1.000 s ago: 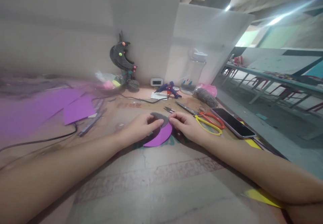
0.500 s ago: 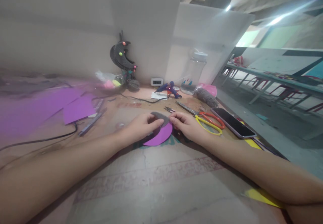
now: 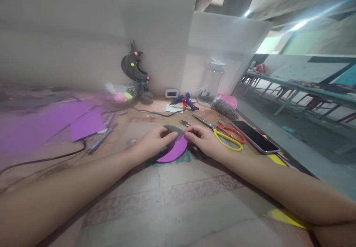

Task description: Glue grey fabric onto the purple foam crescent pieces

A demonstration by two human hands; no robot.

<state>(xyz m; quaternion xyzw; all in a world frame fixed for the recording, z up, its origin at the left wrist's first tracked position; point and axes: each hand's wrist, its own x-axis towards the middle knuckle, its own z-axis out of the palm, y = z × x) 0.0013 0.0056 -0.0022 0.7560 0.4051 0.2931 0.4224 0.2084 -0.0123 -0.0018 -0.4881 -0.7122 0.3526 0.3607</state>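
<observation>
A purple foam disc (image 3: pixel 172 151) lies flat on the cardboard-covered table (image 3: pixel 178 198), with a grey foam piece (image 3: pixel 174 129) resting on its far edge. My left hand (image 3: pixel 154 142) presses down on the left side of both pieces, fingers curled together over them. From the right, my right hand (image 3: pixel 204 140) pinches the grey piece's right tip where it meets the purple disc. Part of the disc is hidden under my left hand.
Right of my hands lie orange and yellow scissors (image 3: pixel 228 135), small snips (image 3: pixel 185 123) and a phone (image 3: pixel 255 136). A blue glue gun (image 3: pixel 184 100), clear jar (image 3: pixel 210 82), black crescent craft (image 3: pixel 134 69) and bowl (image 3: pixel 121 93) stand at the back. Purple sheets (image 3: pixel 83 122) and a cable (image 3: pixel 47 160) lie left.
Both hands stay on the purple and grey pieces; the fingers shift only slightly. The camera has tilted a little, so the scene sits slightly lower and left.
</observation>
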